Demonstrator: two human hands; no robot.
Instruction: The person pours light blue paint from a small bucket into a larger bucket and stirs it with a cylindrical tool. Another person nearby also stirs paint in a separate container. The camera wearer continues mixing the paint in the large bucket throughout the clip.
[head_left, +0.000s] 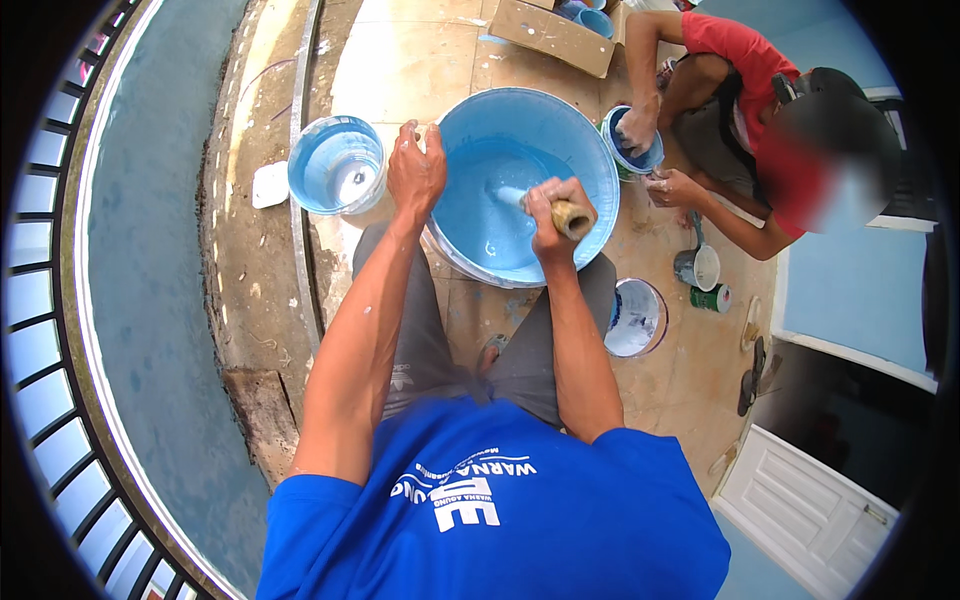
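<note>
A large round tub (598, 135) between my knees holds light blue liquid that looks like paint. My left hand (415, 175) is closed on the tub's left rim. With my right hand (557, 212) I grip a hollow bamboo stick (572, 220) near its upper end. The stick tilts down into the tub, and its blue-coated lower part (512, 196) dips into the paint. Left of the tub, close to my left hand, stands a smaller bucket (373, 140) smeared with blue inside.
At right, a crouching person in red (735, 60) has one hand in a small paint pail (612, 118). Nearer stand a white-lined bucket (640, 318), a dipper (706, 266) and a green can (712, 298). A cardboard box (550, 38) lies ahead. A railing (35, 255) runs along the left.
</note>
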